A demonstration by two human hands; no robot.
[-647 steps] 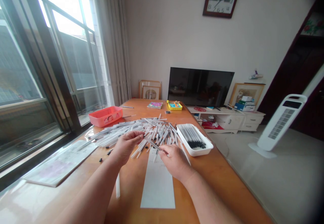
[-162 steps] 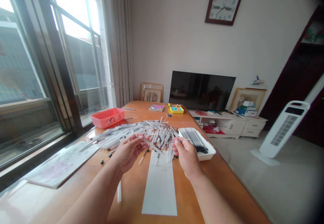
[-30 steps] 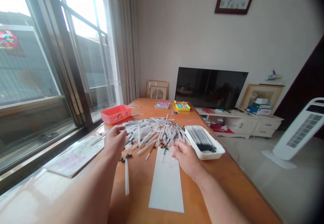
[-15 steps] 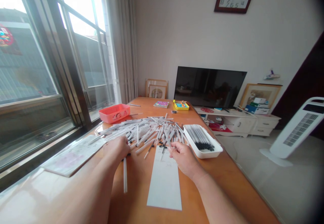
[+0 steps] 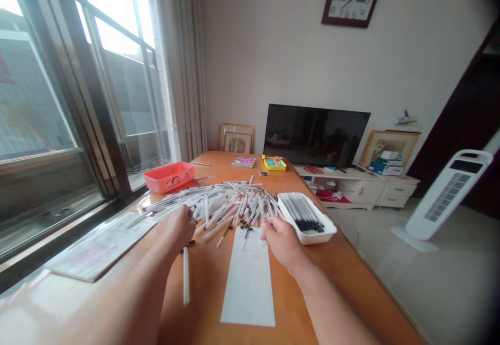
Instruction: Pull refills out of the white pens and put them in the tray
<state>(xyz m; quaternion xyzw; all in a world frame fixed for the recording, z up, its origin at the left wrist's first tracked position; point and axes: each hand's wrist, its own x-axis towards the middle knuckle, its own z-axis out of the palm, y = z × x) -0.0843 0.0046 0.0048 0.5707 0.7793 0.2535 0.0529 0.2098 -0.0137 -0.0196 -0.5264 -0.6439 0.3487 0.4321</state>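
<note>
Many white, translucent pens [image 5: 222, 202] with black parts lie in a loose heap across the table. At the heap's near left edge is my left hand [image 5: 182, 226], closed, with its fingertips turned away from view; what it holds, if anything, is hidden. A loose white pen tube [image 5: 186, 277] lies on the tabletop just below it. My right hand [image 5: 282, 238] pinches a pale pen between thumb and fingers, above the top right of a paper strip [image 5: 248, 288]. Small black pieces [image 5: 245, 227] and a dark-tipped pen [image 5: 246, 238] rest at the strip's far end.
Right of the heap stands a white tray [image 5: 330, 230] with black-ended pens lined up in it. A red box [image 5: 160, 181] sits at the far left. A booklet [image 5: 97, 248] lies near the window; a yellow box [image 5: 274, 166] stands at the back of the table [image 5: 339, 288].
The view has shifted slightly to the right. My right hand stays by the paper's top edge, and the pen in it shows less plainly. My left hand stays closed beside the heap.
</note>
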